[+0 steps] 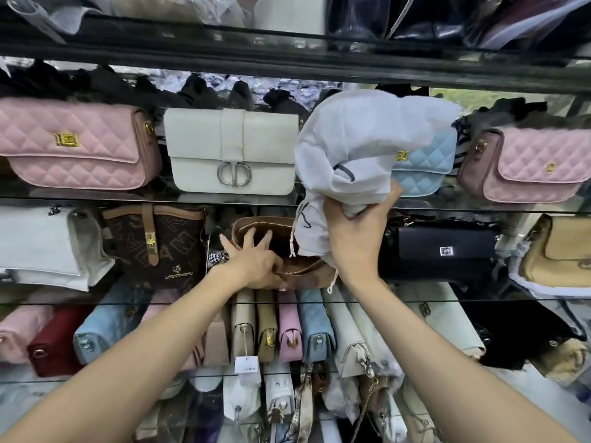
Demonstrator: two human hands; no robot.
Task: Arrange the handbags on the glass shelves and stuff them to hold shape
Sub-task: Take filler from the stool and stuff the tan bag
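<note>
The brown handbag [256, 247] sits on the middle glass shelf [479, 210], its zipped mouth pulled open, and serves as the landmark here. The left hand [256, 263] holds it by the near rim, four fingers hooked inside the opening and the thumb below, so this grip is clamped on the bag. Just right of the bag and partly above it, the right hand [358, 238] is closed around a bunched white dust bag [358, 145] (drawstrings hang from its lower end), the bundle's bottom touching or almost touching the bag's right edge.

Left of the brown handbag on the same shelf stands one dark monogram bag [156, 247], and beyond that one white bag [38, 247]. To its right lie one black bag [447, 251] and one tan bag [559, 254].

On the shelf above the brown handbag stand four bags: two pink quilted bags [76, 145] at the ends, one white flap bag [233, 151] directly above left, and one pale blue quilted bag [422, 167] half hidden behind the white bundle.

Below the brown handbag a row of bags stands end-on, about a dozen as far as the crowding allows a count, one with a white tag [246, 364].
</note>
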